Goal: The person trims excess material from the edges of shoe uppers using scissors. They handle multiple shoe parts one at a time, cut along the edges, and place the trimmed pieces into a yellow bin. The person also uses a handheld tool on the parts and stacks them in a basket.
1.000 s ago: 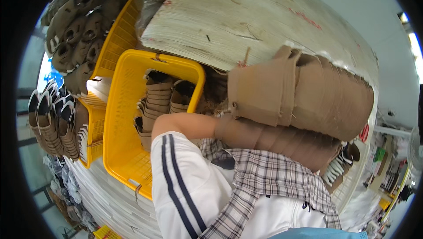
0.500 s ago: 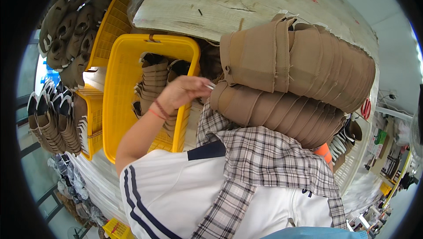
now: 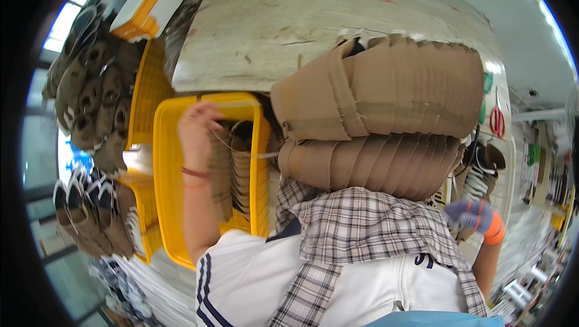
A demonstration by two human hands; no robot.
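My bare left hand (image 3: 198,123) is raised over the yellow basket (image 3: 260,206), its fingers pinched together and somewhat blurred. A thin pale cord (image 3: 265,156) runs from those fingers to the near end of the lower stack of brown curved fabric pieces (image 3: 368,164). A second stack of brown pieces (image 3: 416,89) lies on its side just above it. My right hand (image 3: 479,218), in a grey glove with an orange cuff, is beside brown shoe uppers (image 3: 476,176) at the right; its fingers are smeared by motion.
More nested brown pieces (image 3: 241,173) stand in the basket. Dark shoe uppers (image 3: 99,98) and white-edged ones (image 3: 96,218) are piled around other yellow baskets (image 3: 145,116) at left. A worn wooden table (image 3: 271,37) lies ahead; red scissors (image 3: 497,122) are at right.
My left hand has moved left from the end of the lower stack to above the basket, drawing the cord out. My gloved right hand has come into view at the right.
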